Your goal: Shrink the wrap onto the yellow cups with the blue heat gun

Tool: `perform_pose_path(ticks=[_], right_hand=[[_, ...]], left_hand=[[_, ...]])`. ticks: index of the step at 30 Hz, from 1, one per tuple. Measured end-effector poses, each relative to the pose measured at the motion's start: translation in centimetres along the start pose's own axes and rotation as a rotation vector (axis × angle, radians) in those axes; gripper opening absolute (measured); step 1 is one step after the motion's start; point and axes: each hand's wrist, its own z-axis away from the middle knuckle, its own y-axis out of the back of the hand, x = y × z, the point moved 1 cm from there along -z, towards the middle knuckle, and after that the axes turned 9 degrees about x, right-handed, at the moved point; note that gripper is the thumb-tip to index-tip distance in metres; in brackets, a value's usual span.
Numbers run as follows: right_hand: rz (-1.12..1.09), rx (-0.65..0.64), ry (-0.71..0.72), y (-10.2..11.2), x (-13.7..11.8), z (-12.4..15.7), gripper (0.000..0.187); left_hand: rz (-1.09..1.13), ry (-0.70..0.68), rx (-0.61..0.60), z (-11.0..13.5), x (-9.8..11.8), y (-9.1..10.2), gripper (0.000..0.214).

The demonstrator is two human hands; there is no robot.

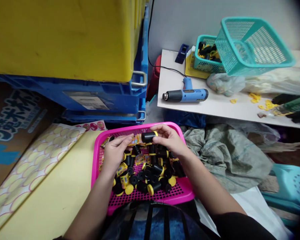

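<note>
Over a pink basket (96, 160) my right hand (171, 140) grips a small black canister (148, 136) with a yellow cap by its capped end. The canister lies sideways. My left hand (116, 151) pinches a yellow printed wrapper (135, 139) between thumb and fingers, close to the canister's free end; whether the two touch is unclear. Below both hands, the basket holds several loose black canisters (153, 189) with yellow caps. Some carry a printed wrapper, such as the wrapped canister (124, 181) at the left. More flat wrapper pieces lie among them.
Stacked blue crates (102, 96) and a yellow crate (65, 40) stand at the left. On the white table (170, 78) are a blue heat gun (190, 95), teal baskets (260, 68) and yellow pieces (267, 105). A sticker sheet (37, 160) lies at left, grey cloth (227, 153) at right.
</note>
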Motion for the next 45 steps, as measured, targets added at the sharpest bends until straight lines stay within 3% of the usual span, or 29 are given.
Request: perform_pose_path(ticks=[6, 11, 18, 23, 29, 35, 45], right_hand=[[0.078, 0.021, -0.016, -0.6, 0.0, 0.1, 0.064], [0.183, 0.067, 0.074, -0.8, 0.4, 0.5, 0.063], [0.151, 0.001, 0.186, -1.6, 0.9, 0.5, 0.070], [0.013, -0.126, 0.130, -1.2, 0.6, 0.8, 0.066], [-0.166, -0.354, -0.142, -1.9, 1.3, 0.8, 0.081], [-0.139, -0.250, -0.090, -2.1, 1.9, 0.5, 0.075], [-0.114, -0.291, -0.033, -1.9, 2.3, 0.3, 0.076]], left_hand=[[0.053, -0.118, -0.019, 0.6, 0.0, -0.4, 0.032], [0.008, -0.183, -0.046, 1.1, 0.5, -0.6, 0.028], [0.023, -0.259, -0.191, 1.2, 0.9, -0.8, 0.032], [0.125, -0.149, -0.290, 1.5, 1.1, -0.6, 0.033], [0.244, 0.008, -0.370, 2.2, 0.7, -1.5, 0.035], [0.252, 0.011, -0.356, 2.6, 0.8, -1.6, 0.031], [0.127, -0.162, -0.332, 2.9, 0.9, -1.5, 0.026]])
